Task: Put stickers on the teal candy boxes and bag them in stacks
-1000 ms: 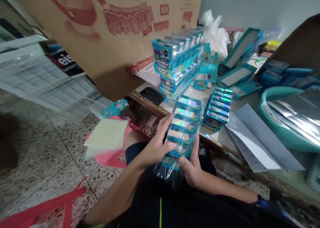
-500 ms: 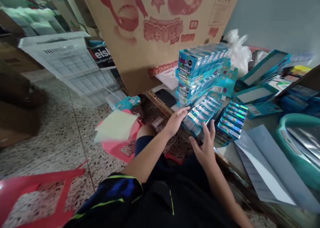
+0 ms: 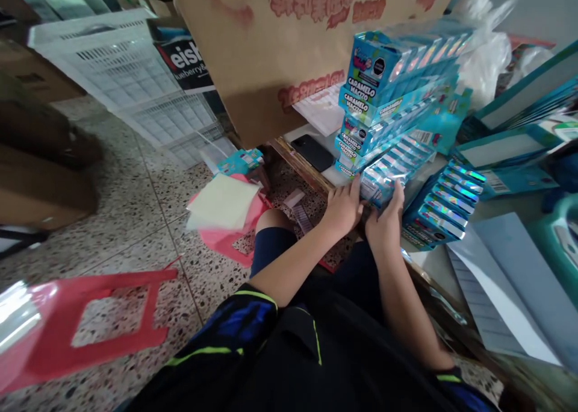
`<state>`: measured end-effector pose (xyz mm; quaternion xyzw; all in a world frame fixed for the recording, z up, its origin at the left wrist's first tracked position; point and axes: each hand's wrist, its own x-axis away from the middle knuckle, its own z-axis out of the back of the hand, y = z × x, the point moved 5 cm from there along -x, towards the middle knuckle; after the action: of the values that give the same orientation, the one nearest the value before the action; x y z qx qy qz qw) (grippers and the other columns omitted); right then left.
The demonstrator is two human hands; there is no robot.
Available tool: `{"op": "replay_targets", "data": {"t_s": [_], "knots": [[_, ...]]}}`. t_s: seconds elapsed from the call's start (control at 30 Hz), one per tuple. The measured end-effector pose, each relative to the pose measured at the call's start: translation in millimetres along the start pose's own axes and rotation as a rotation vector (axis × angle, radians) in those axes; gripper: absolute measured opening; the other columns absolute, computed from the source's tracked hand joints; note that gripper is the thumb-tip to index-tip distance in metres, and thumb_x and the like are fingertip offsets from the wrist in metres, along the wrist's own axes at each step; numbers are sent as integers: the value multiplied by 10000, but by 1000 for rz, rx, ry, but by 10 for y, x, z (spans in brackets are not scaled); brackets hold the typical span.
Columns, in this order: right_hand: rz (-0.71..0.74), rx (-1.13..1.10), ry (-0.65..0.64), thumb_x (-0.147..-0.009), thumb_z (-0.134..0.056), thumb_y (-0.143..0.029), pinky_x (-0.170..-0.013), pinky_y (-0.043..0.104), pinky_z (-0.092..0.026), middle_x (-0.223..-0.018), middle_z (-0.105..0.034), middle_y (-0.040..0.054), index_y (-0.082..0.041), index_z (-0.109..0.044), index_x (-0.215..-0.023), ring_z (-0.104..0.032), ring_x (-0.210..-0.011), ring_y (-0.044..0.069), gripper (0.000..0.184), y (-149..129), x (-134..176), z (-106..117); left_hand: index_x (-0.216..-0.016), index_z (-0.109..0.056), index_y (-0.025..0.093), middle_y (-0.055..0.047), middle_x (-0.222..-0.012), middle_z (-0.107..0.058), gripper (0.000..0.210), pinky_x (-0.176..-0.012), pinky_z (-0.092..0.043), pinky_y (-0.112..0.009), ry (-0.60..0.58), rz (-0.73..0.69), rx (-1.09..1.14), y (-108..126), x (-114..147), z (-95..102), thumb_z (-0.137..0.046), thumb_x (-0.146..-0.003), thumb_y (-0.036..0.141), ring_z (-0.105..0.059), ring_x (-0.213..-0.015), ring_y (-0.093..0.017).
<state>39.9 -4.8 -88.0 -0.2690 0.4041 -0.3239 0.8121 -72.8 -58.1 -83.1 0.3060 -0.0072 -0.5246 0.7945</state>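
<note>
My left hand [image 3: 344, 211] presses curled fingers against the near left corner of a shiny blue candy box [image 3: 395, 168], whose top shows a row of silvery packets. At the near right corner of that box, my right hand [image 3: 385, 224] grips with its fingers up along the side; its palm side is partly hidden. Behind the left side of the held box rises a stack of candy boxes [image 3: 363, 93] lettered "CARAMELO MACIZO". To the right of my right hand stands another filled candy box [image 3: 445, 210] with glinting packet edges.
A black phone [image 3: 313, 152] lies by the table's left edge, near a large cardboard carton [image 3: 271, 62]. Folded white paper [image 3: 510, 285] and a teal basin [image 3: 562, 231] are on the right. Red stools [image 3: 103, 309] and a white crate [image 3: 121, 68] stand left.
My hands, apart and spread before, have closed in on the near end of the candy box. The camera view has tilted down and moved nearer the table.
</note>
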Motion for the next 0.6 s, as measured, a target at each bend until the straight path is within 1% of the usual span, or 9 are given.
{"op": "replay_targets", "data": {"t_s": [0.1, 0.17, 0.23, 0.3, 0.37, 0.43, 0.5, 0.53, 0.6], "knots": [[-34, -13, 27, -877, -508, -160, -1253, 659, -252, -1701, -175, 247, -137, -116, -1650, -150, -1621, 360, 867, 43, -112, -59, -1583, -347, 82, -223, -1334, -659, 667, -1045, -443, -503, 16, 27, -104, -52, -55, -27, -548, -1011, 356, -619, -1232, -361], [-40, -16, 16, -890, -551, -204, -1250, 671, -243, -1705, -141, 263, -131, -83, -1653, -119, -1623, 382, 899, 52, -104, -69, -1503, -476, 117, -187, -1289, -687, 566, -1037, -455, -470, 63, -10, -80, -201, 48, 65, -563, -1007, 376, -634, -1210, -329], [-26, -16, 6, -909, -582, -255, -1247, 674, -246, -1712, -114, 259, -151, -76, -1656, -87, -1628, 387, 908, 38, -55, -54, -1357, -611, 166, -142, -1225, -717, 404, -1051, -463, -447, 165, -19, -28, -480, 238, 246, -578, -1002, 356, -655, -1183, -291], [2, -13, 16, -925, -602, -299, -1248, 666, -253, -1712, -117, 248, -176, -104, -1654, -86, -1630, 380, 891, 5, -3, -33, -1198, -687, 192, -101, -1109, -746, 254, -1016, -505, -418, 303, 62, 18, -862, 421, 486, -555, -999, 278, -696, -1079, -250], [31, -4, 32, -933, -612, -316, -1249, 657, -256, -1703, -134, 250, -182, -125, -1650, -106, -1628, 373, 877, -39, 26, -31, -1128, -696, 195, -87, -1042, -744, 217, -956, -550, -388, 427, 158, 47, -1214, 481, 740, -530, -993, 234, -707, -1003, -228], [49, 10, 50, -933, -622, -314, -1245, 658, -265, -1692, -154, 257, -179, -128, -1651, -125, -1623, 375, 881, -78, 29, -48, -1219, -668, 188, -96, -1052, -731, 276, -947, -565, -394, 513, 184, 8, -1405, 338, 986, -536, -979, 217, -698, -998, -236], [51, 18, 62, -928, -637, -313, -1235, 663, -284, -1684, -175, 263, -179, -122, -1654, -148, -1616, 381, 900, -98, 23, -70, -1388, -592, 181, -133, -1182, -703, 446, -1027, -534, -451, 532, 112, -104, -1405, -4, 1186, -583, -943, 207, -662, -1107, -278], [49, 22, 64, -927, -642, -314, -1228, 667, -295, -1682, -184, 267, -178, -122, -1655, -155, -1614, 385, 905, -102, 20, -79, -1454, -549, 181, -157, -1293, -665, 544, -1090, -491, -489, 512, 50, -170, -1356, -225, 1257, -614, -914, 195, -620, -1203, -310], [47, 35, 58, -936, -640, -315, -1217, 677, -310, -1683, -192, 276, -168, -122, -1658, -156, -1614, 393, 901, -105, 23, -94, -1524, -495, 193, -175, -1540, -510, 696, -1213, -358, -545, 407, -95, -246, -1235, -703, 1331, -663, -850, 158, -467, -1411, -364]]}}
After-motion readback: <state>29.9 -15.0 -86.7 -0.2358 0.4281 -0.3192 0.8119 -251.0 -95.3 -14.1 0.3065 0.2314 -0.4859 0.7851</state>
